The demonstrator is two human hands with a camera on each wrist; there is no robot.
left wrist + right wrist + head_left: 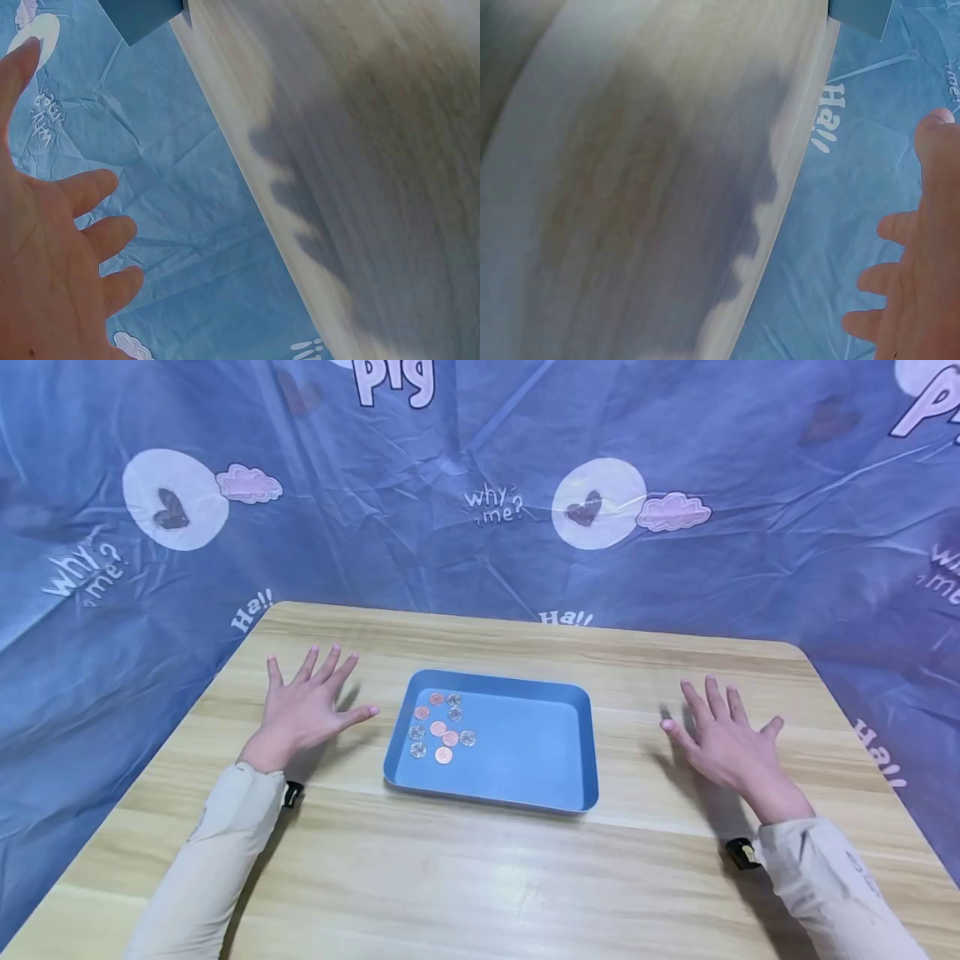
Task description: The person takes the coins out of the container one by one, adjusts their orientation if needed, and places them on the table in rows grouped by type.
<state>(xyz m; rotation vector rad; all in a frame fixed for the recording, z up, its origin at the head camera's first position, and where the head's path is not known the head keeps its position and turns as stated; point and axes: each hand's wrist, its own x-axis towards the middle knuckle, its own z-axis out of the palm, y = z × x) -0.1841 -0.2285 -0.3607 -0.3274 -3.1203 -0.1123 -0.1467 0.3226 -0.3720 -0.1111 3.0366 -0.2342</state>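
A shallow blue tray (525, 735) lies in the middle of the wooden table in the head view. Several copper-coloured coins (443, 755) and silver-coloured coins (467, 738) lie flat inside it, grouped toward its left side. To the left of the tray is my left hand (303, 714), fingers spread, holding nothing. My right hand (727, 747) is off the tray's right side, its fingers also spread and nothing in it. Both hands cast shadows on the tabletop. Each wrist view shows a corner of the blue tray (142, 15) at its top edge; no coins show there.
The light wood table (480, 877) has rounded far corners. Behind it and at its sides hangs a creased blue cloth (420, 543) printed with words, hearts and clouds. A small black device (742, 853) shows at the right wrist, and another black piece (292, 794) at the left.
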